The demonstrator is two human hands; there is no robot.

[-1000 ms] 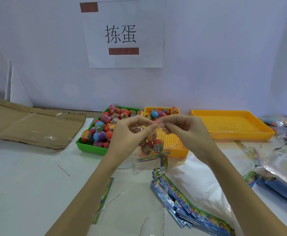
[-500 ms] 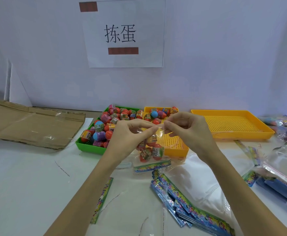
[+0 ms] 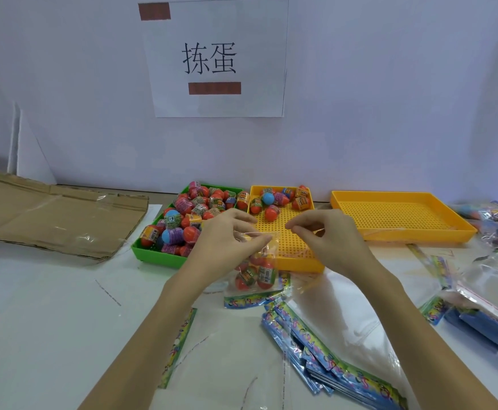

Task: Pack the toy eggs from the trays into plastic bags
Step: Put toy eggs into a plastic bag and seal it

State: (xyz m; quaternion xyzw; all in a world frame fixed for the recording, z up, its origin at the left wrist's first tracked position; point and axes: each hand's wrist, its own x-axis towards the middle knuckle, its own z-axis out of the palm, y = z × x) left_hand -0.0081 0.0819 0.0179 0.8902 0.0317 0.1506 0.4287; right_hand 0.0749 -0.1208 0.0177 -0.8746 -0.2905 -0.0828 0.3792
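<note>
Since half a second ago the right hand (image 3: 327, 238) has drawn away to the right, so the two hands, then fingertip to fingertip, are now apart. Left hand (image 3: 227, 241) pinches the top edge of the clear bag (image 3: 259, 270) between thumb and fingers; the bag hangs below it with several eggs (image 3: 255, 275) inside, its printed bottom strip at the desk (image 3: 49, 306). Right hand has its thumb and forefinger pressed together, the other fingers curled; whether it pinches a thin strip I cannot tell. Behind the hands stand a green tray (image 3: 153, 255) heaped with eggs and, touching it on the right, an orange tray (image 3: 301, 261) with a few at its far end. A second orange tray (image 3: 404, 232) stands further right. Printed bags (image 3: 324, 359) lie stacked near the right forearm, cardboard (image 3: 49, 220) at far left, a paper sign (image 3: 216, 57) on the wall.
</note>
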